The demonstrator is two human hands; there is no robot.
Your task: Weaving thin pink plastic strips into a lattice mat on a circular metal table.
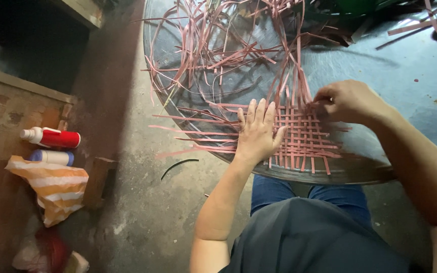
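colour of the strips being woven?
Reddish pink woven strips, under the left hand; head view shows them best.

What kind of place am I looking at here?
Likely a home craft workshop: a round metal tray set low over a bare concrete floor, loose pink strips being woven, a brick ledge.

Left hand [257,132] presses the woven mat [302,139] flat; right hand [347,101] pinches a strip.

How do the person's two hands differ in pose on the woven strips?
The left hand lies flat, fingers spread, palm down on the woven mat. The right hand is curled, fingers pinching strips at the mat's far edge. The left sits at the near-left part, the right farther away. Both are bare and touch the pink strips.
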